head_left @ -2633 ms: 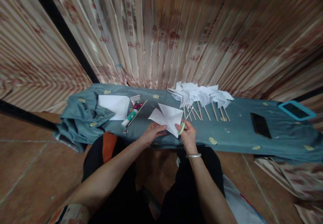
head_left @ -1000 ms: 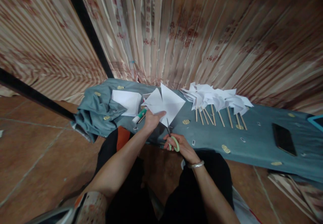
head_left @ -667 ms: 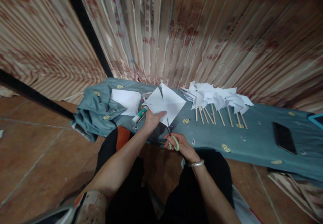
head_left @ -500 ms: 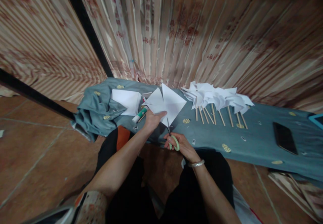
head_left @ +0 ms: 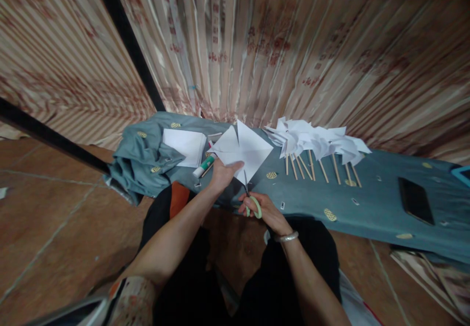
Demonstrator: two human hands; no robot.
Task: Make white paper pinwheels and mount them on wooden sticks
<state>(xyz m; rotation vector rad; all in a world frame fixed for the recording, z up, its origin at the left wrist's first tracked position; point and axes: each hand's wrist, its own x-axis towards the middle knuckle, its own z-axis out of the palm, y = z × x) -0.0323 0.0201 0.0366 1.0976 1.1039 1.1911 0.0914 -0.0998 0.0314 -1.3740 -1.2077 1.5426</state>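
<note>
On my feed, L hand is pinching the sheet along its lower-left side, thumb flat on top; fingers underneath are mostly hidden. R hand is curled round the scissors by the handles, blades at the sheet's bottom corner, tho can't tell how far apart they are. Sheet's roughly front & center over the bench, w/ a slit running in from the top.

I'd call it v. light, thin, a bit crisp: prob fine if gripped near the middle, but flaps by the slit may flop & could rip if tugged. Best hold imo = close to center, thumb on top, clear of the blades. Scissors look light & rigid, so loops only.

Left side: glue just beside L hand, then paper stack. Right side: pinwheels on sticks, then phone, well apart. Curtain behind it all.
</note>
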